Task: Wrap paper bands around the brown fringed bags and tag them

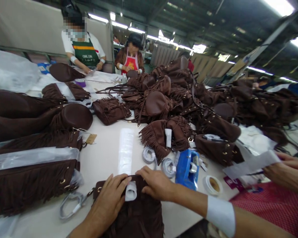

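Observation:
A dark brown fringed bag (139, 218) lies at the table's front edge. My left hand (109, 198) rests on its upper left part, fingers spread flat. From the right, my right hand (155, 183) reaches across the bag's top edge, its fingers apart and touching the leather. Between both hands a white wrapped roll (131, 191) sits on the bag. Just beyond the bag a white translucent strip (125, 150) lies flat on the table. A wrapped strap loop (72, 205) hangs off the bag's left side.
Brown bags (164, 96) are heaped across the table. More fringed bags (34, 168) lie at left. Right of my hands are a blue tape dispenser (187, 168) and a tape roll (213, 185). A co-worker's hands (286, 170) hold a white strip at far right. Two people stand across the table.

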A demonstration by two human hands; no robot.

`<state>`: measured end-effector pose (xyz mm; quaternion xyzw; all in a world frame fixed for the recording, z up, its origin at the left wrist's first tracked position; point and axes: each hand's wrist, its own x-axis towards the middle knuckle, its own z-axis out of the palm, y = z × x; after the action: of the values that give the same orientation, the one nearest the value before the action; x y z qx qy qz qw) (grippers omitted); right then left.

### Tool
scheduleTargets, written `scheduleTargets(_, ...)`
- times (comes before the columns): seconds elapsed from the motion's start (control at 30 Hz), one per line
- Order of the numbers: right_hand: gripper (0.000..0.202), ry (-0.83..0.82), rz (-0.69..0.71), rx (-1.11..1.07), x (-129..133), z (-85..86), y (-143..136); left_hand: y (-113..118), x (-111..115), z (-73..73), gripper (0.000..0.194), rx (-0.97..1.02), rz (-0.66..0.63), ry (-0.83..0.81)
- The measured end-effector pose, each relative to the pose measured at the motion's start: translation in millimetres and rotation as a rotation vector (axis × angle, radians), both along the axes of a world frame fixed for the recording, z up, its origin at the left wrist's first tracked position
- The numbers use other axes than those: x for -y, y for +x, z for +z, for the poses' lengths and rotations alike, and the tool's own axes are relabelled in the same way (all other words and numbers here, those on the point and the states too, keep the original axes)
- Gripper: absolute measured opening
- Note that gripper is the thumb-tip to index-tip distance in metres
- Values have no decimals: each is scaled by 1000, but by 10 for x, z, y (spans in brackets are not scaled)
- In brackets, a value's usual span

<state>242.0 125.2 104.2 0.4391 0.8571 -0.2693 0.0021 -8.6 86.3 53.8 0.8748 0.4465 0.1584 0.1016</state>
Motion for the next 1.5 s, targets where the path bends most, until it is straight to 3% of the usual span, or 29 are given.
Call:
scheduleTargets(0.1,66,83,85,-167,171,-52,-168,53,-6,-79,49,57,-8,-37)
scheduleTargets(0.23,31,154,21,-207,220,-309,-307,71,-61,-184,40,83,3,-72)
scheduleTargets(0.33,20,193,58,-190,177,-488,-301,96,-67,-222,30,90,10,-76)
scheduleTargets(0.5,15,206,94,-166,161,-616,-246,166,-61,-202,24,114,48,-98)
scheduleTargets(0.63,14,181,48,-169,188,-629,-244,144,-55,-86,21,124,48,-101)
scheduleTargets(0.8,15,190,9,-227,166,-614,-237,87,269,136,39,132,125,-115)
scheduleTargets(0.87,16,200,-26,-242,162,-614,-248,128,444,165,62,75,162,-148)
scheduleTargets(0.93,19,215,-62,-243,173,-615,-271,205,563,161,68,-4,190,-149)
scheduleTargets(1.07,19,251,-105,-245,232,-606,-313,304,622,168,15,-24,224,-94)
scheduleTargets(1.1,19,258,-109,-250,248,-605,-318,291,628,173,9,-7,238,-79)
scheduleTargets(1.37,20,233,-146,-313,247,-575,-274,-251,918,-14,16,142,617,-32)
scheduleTargets(1.5,41,262,-251,-340,491,-377,-195,-417,1139,80,24,240,845,39)
